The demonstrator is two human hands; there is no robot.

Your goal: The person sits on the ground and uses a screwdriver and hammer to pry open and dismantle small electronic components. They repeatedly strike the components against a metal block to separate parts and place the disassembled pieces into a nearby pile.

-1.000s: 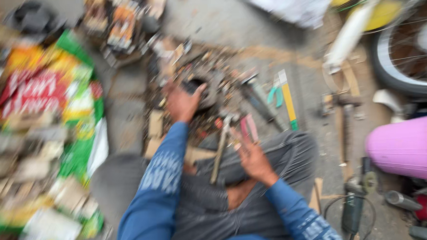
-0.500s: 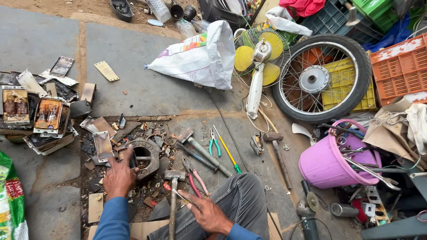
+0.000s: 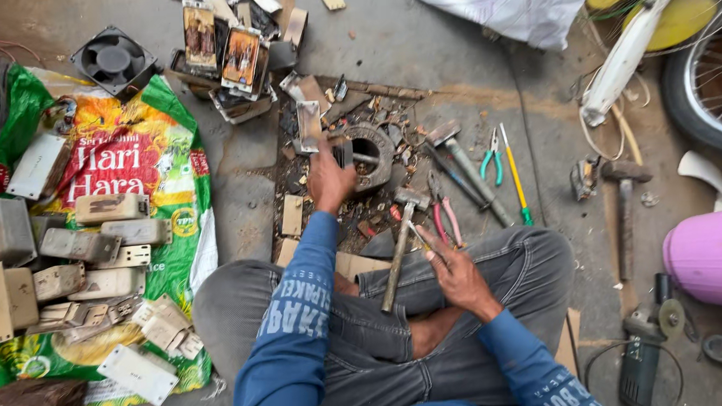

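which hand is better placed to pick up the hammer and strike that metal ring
Right, probably. The right hand rests over the lap with its fingers against the wooden handle of the hammer. The left hand is stretched forward, busy at the metal ring, apparently steadying it.

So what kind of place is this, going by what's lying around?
Probably an informal scrap or repair workshop on a concrete floor: loose hammers and pliers, a black angle grinder, grey metal casings piled on a printed sack.

Concrete floor: printed sack w/ metal boxes, fan, pliers, hammer.
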